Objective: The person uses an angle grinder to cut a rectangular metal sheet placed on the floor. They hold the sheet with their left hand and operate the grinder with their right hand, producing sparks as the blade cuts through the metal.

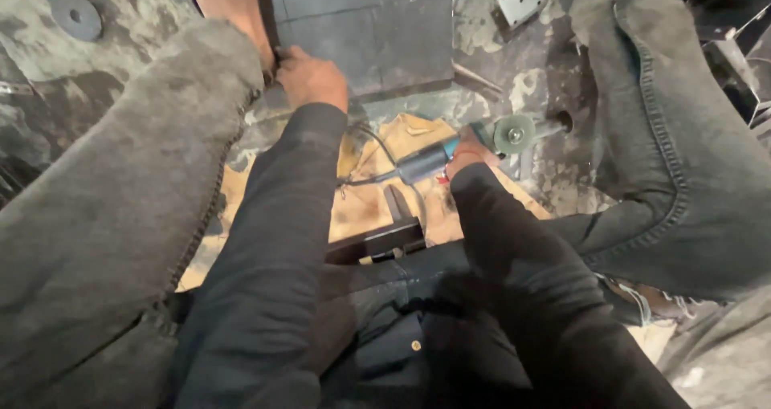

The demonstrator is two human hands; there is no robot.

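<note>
Between my knees, on floor: right hand (466, 154) wrapped around angle grinder (462, 148), disc (514, 134) facing up, clear of cardboard (365, 204). Left hand (312, 78) clamped on edge of dark metal plate (361, 32), steadying it. I sit low, legs splayed for reach.

A: Count of hands? Two: left hand (312, 78), right hand (466, 154), both in dark sleeves.

B: Agreed. Power tools: one, a teal-bodied angle grinder (450, 155) with a single round greenish grinding disc (514, 134).

A: Loose discs on the floor: one flat grey round disc with a centre hole (75, 14).

B: Metal plates: one small square grey plate (520, 0), top edge. Tan cardboard sheets (365, 204): one.

A: Knees in grey denim: two.
</note>
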